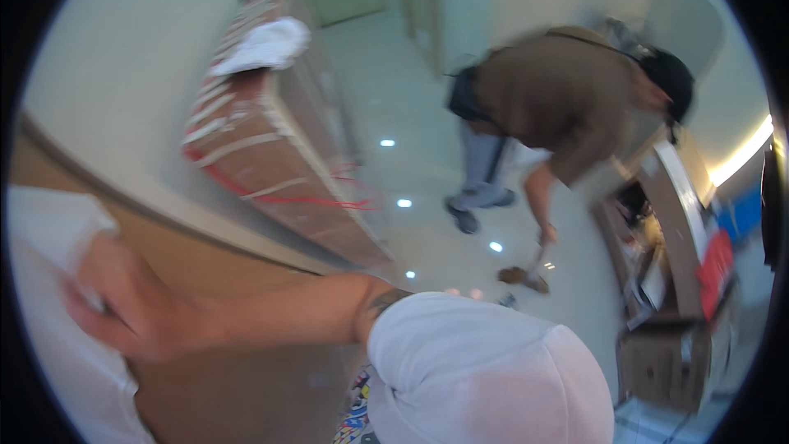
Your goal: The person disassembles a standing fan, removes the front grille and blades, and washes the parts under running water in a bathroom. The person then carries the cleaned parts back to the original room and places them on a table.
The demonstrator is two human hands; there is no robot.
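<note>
My right arm, in a short white sleeve (460, 362), stretches across to the left over a brown surface (214, 382). At its end my right hand (136, 300), smeared by motion, has its fingers curled at a white cloth-like piece (70, 362). The white piece hangs along the left rim, with a wavy edge below the hand. What it is exactly cannot be made out. My left hand does not show.
A person in a brown shirt (559, 90) bends over the glossy floor (370, 90), holding a short-handled tool (522, 277) low. A tall cardboard box (271, 148) with white cloth (271, 43) on it leans by the wall. Opened cartons (666, 366) stand at right, beside a red bag (715, 271).
</note>
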